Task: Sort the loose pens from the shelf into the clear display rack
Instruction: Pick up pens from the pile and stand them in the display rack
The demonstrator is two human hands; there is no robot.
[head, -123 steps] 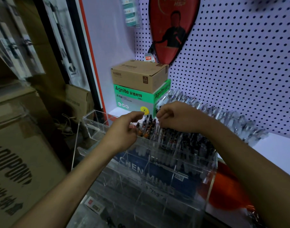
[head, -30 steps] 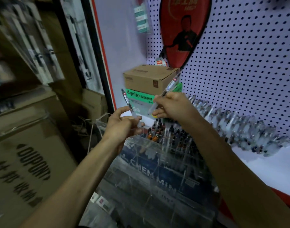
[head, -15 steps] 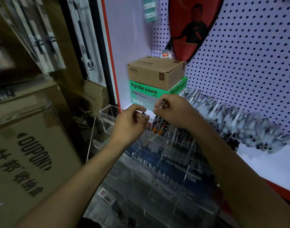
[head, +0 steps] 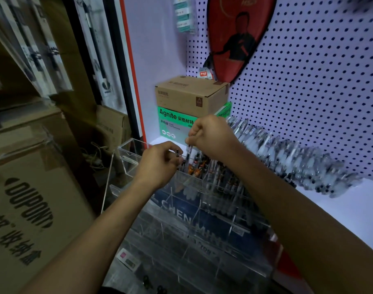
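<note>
Head view: both hands are working over the top tier of the clear display rack [head: 213, 211].
Left hand [head: 158, 166]: fingers are pinching a dark-tipped pen [head: 178, 154] just above the rack's rear compartment.
Right hand [head: 211, 135]: curled fingers are gripping a second pen [head: 188, 148], lowering it tip-down beside the left.
Standing pens [head: 215, 172]: crowding that compartment, upright and touching.
Loose pens [head: 295, 164]: lying in a row on the white shelf [head: 350, 211] beside the rack.
Risk: a descending pen is likely catching on packed neighbours, tilting or dislodging them.
Risk: the right forearm is passing near the loose row and could be sweeping pens off.
</note>
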